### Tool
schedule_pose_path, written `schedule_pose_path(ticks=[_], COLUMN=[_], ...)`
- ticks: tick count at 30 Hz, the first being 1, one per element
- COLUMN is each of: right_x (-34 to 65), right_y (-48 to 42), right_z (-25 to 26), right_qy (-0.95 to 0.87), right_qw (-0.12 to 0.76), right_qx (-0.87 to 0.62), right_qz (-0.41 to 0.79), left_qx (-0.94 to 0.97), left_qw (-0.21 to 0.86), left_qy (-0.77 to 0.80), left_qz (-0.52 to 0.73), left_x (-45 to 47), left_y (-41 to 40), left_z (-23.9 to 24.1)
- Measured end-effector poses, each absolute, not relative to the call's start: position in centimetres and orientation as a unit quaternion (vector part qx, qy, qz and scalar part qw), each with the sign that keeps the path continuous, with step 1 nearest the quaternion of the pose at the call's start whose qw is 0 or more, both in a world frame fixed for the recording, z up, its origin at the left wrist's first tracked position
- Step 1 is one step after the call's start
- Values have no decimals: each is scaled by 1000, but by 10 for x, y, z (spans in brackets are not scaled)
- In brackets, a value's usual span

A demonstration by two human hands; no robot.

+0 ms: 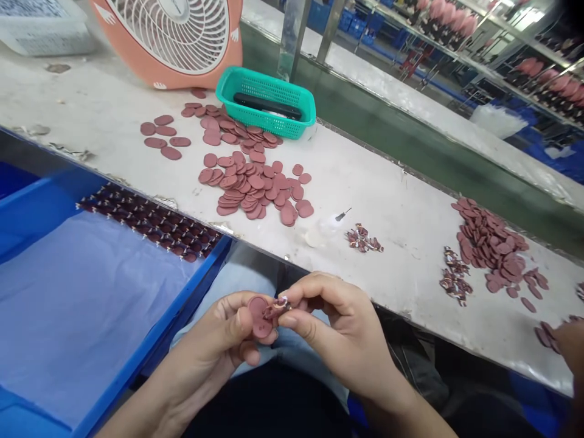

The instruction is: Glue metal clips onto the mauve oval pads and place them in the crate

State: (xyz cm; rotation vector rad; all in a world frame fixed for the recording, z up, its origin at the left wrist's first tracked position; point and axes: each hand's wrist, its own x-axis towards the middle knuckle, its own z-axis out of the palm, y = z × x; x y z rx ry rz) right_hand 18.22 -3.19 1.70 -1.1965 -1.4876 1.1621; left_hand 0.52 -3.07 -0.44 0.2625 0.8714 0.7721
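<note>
the left hand [214,347] is curled closed around a dusky-pink oval disc [258,317], thumb across its face, while the right hand [337,331] pinches a small patterned piece [276,308] between thumb and fingertips and presses it to the disc's edge. both hands are gripping, and they work together just above the person's denim-covered lap [249,267], close in front of the bench.

the disc looks thin, light and a little soft, probably rubber or foam, so it should flex rather than snap. the rim seems the natural place to hold it, leaving the face free. the patterned piece looks far fiddlier, small enough to slip or drop, so a tight fingertip pinch suits it best.

on the white-scuffed workbench [387,277], loose heaps of matching discs [246,182] spread below a teal plastic basket [269,100], with an orange desk fan [173,39] behind them. a translucent squeeze bottle [322,231] lies on its side near a little pile of patterned pieces [362,238]. further right there are more discs [493,246] and more patterned bits [455,277] — and another person's hand [570,347] reaches in at the edge. to the left, a blue crate [155,328] lined with pale plastic sheeting [82,304] holds neat rows of finished-looking pieces [146,222].
</note>
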Motion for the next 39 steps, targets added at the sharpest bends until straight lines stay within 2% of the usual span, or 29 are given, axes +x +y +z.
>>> schedule_pose_path(ticks=[9,14,31,39], right_x=[190,191,191,187], right_y=[-29,-26,-24,-35], right_z=[27,28,34,44], right_qy=[-694,-696,-794,-794], right_qw=[379,364,337,353], right_qx=[-468,-459,-396,-373], right_qz=[394,415,315,326], left_qx=[129,118,129,129], left_qw=[843,846,848,860], left_qy=[397,393,389,366], left_qz=[339,341,335,332], left_x=[4,3,1,-1], left_y=[-28,-30,-32,-35], left_z=[-13,-16,-17,0])
